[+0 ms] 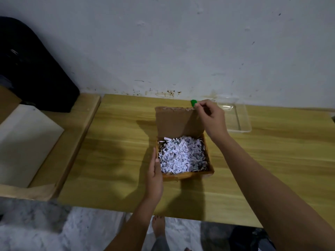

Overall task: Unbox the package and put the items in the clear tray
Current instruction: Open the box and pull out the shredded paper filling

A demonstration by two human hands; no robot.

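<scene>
A small cardboard box [186,175] sits mid-table with its lid flap [177,122] raised upright at the back. White shredded paper [181,154] fills the box and hides whatever lies beneath. My left hand [155,176] rests flat against the box's left side, fingers straight. My right hand [210,118] pinches the lid's top right corner. A small green thing [193,102] shows just behind that corner; what it is I cannot tell. The clear tray [243,122] stands on the table to the right of the box, partly behind my right hand.
The wooden table [117,142] stands against a stained white wall. To the left are a lower wooden ledge [72,142], a white board [27,138] and a black bag [36,73]. My bare foot [158,227] shows on the floor below the table's near edge.
</scene>
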